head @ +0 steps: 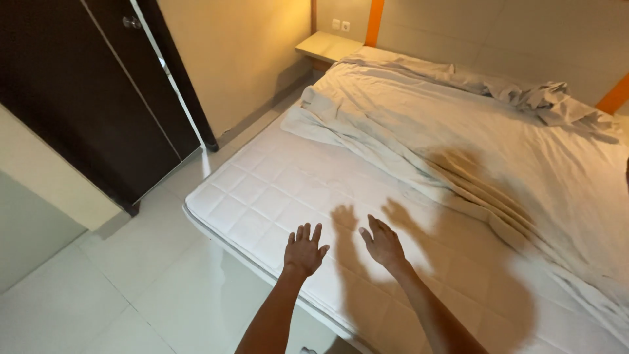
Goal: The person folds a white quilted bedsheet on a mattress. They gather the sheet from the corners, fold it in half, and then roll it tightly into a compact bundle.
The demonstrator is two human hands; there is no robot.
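Bare forearms, no sleeves, ringless fingers (308, 231)

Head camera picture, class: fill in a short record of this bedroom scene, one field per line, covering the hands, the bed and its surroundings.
Left hand: left hand open, fingers spread, above the mattress edge, holding nothing
Right hand: right hand open, above the mattress, holding nothing
Mattress: white quilted mattress, near corner bare
Sheet: crumpled pale sheet covers the far part of the bed
Shelf: small bedside shelf at the head end
Door: dark door on the left
Floor: pale tiled floor
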